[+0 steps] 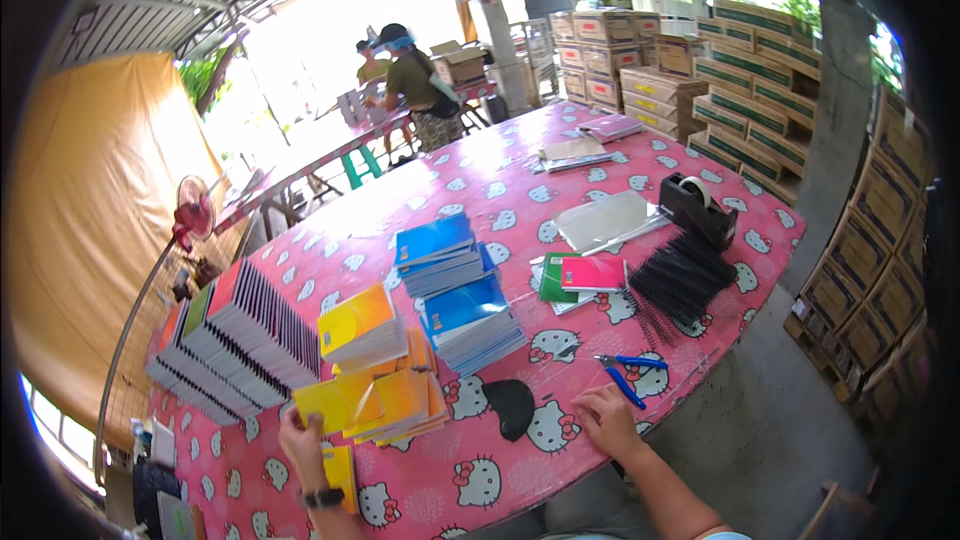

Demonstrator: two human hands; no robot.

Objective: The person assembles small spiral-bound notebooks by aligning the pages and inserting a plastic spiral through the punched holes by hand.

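Observation:
My left hand (303,443), with a dark band on its wrist, grips the edge of a yellow notebook (333,404) beside a loose pile of orange-yellow notebooks (408,392). Another yellow notebook (342,477) lies flat by that wrist. Behind the pile stands a stack of yellow notebooks (357,320). Two stacks of blue notebooks (468,308) rise to its right. My right hand (606,420) rests on the table, fingers loosely spread and holding nothing. Just beyond its fingertips lie blue-handled pliers (627,386). A flat black object (511,408) lies between my hands.
Long stacks of spiral notebooks (240,345) stand at left on the pink patterned table (570,345). At right are black binding coils (682,278), a tape dispenser (697,210), pink and green notebooks (592,273) and clear plastic sheets (603,220). Cartons (755,90) and two people (410,85) are beyond.

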